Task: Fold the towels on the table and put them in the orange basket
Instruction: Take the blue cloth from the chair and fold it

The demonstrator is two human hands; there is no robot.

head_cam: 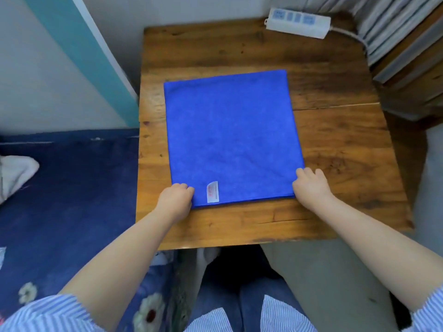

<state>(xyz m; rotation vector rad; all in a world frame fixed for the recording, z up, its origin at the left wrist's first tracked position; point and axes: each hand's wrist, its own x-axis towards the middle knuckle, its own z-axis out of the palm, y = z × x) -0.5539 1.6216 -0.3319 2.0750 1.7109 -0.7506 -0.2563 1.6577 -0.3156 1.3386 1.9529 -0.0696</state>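
Towel (231, 137) flat on wooden table (335, 140)

From my remote seat, the near corners of the blue towel (230, 137) are covered: the left hand (177, 200) hides one, the right hand (310, 188) the other, so I cannot tell whether the fingertips pinch the cloth or only press on it. The print on the white label (212, 192) is too small to read. The power strip (298, 22) is blurred, and its cable disappears against the stacked shelves (themselves soft and cut by the right edge). A white cloth (16, 173) on the blue bedding (72, 188) runs off the left edge. The table (335, 140) hides my view of what stands beneath it.
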